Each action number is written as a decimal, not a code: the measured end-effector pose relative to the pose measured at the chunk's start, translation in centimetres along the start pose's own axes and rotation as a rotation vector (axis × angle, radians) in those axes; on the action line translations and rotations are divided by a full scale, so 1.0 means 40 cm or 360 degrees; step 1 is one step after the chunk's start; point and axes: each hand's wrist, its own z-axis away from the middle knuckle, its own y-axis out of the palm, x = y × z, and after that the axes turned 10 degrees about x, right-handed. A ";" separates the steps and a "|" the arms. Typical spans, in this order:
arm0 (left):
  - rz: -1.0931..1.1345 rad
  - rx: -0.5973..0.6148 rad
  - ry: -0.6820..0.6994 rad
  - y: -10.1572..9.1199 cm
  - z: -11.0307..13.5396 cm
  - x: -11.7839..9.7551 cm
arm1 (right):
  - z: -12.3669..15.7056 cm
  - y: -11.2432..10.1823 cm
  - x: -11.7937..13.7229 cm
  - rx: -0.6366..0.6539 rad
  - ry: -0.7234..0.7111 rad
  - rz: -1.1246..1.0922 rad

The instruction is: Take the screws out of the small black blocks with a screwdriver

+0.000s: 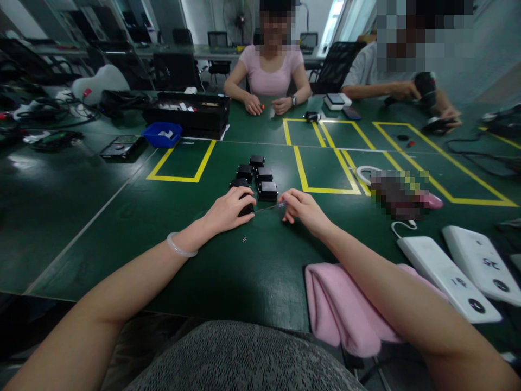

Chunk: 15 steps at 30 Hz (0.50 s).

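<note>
My left hand is closed round a small black box on the green table and mostly covers it. In my right hand is a thin screwdriver with a clear handle, pinched in the fingers. Its shaft points left and reaches the side of the held box; the exact contact at the tip is too small to make out. Several similar black boxes stand grouped just beyond my hands. Two tiny screws lie on the table in front of my left hand.
A pink cloth lies under my right forearm, with white power banks to the right. Farther back are a blue tray, a black bin and yellow tape outlines. Two people sit across the table.
</note>
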 end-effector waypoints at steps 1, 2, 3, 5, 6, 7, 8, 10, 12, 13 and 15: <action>0.0000 0.0003 -0.0001 0.000 0.000 0.000 | 0.000 -0.001 -0.001 0.0007 -0.0004 0.0005; 0.0000 0.0005 0.0000 0.000 0.000 0.000 | 0.000 -0.001 -0.001 0.0007 -0.0012 0.0005; 0.0000 0.0007 0.0003 0.000 0.000 0.000 | 0.000 -0.001 -0.001 0.0003 -0.0024 -0.0001; -0.0002 0.0012 0.0007 -0.001 0.001 0.000 | 0.001 0.000 -0.001 -0.0006 -0.0045 -0.0014; -0.0002 0.0014 0.0007 -0.002 0.001 0.000 | 0.001 0.000 0.000 -0.0008 -0.0052 -0.0018; 0.0000 0.0015 0.0006 -0.003 0.001 0.000 | 0.001 0.000 0.000 -0.0009 -0.0056 -0.0019; 0.0004 0.0017 0.0004 -0.003 0.001 -0.001 | 0.002 0.000 0.000 -0.0008 -0.0055 -0.0022; 0.0016 0.0023 -0.0001 -0.004 0.000 -0.001 | 0.001 -0.001 -0.001 -0.0004 -0.0045 -0.0027; 0.0020 0.0024 -0.0002 -0.004 0.000 -0.002 | 0.000 -0.003 -0.004 -0.0002 -0.0038 -0.0019; 0.0019 0.0021 0.0000 -0.004 0.000 -0.001 | -0.001 -0.004 -0.005 -0.0001 -0.0037 -0.0008; 0.0017 0.0014 0.0004 -0.004 0.000 -0.001 | -0.003 -0.005 -0.007 0.0005 -0.0040 0.0016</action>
